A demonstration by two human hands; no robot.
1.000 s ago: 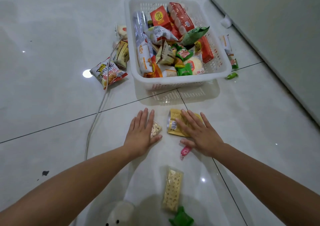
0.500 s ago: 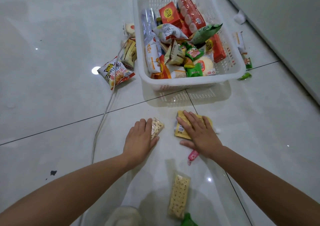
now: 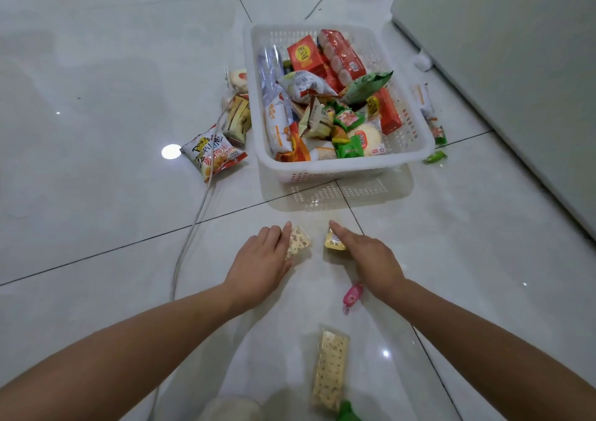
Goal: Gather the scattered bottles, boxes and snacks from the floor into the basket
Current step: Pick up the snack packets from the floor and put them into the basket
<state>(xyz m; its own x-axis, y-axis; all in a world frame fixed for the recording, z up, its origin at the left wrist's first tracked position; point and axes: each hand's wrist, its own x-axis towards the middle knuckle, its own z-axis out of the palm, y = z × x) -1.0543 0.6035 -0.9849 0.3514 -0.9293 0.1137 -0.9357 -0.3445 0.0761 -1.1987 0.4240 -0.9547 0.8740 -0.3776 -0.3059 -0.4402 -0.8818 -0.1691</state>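
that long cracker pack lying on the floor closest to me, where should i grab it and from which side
Pinch the long cracker pack across its narrow width near the middle, coming straight down from above. It lies flat on the floor, long axis pointing away from you, so its two long edges are free; the green packet touches only its near end.

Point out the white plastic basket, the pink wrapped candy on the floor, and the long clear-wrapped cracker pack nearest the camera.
White plastic basket (image 3: 325,169): head view, on its near front wall.
Pink wrapped candy (image 3: 352,295): head view, on the wrapper's middle.
Long clear-wrapped cracker pack (image 3: 331,369): head view, on the crackers at mid-length.
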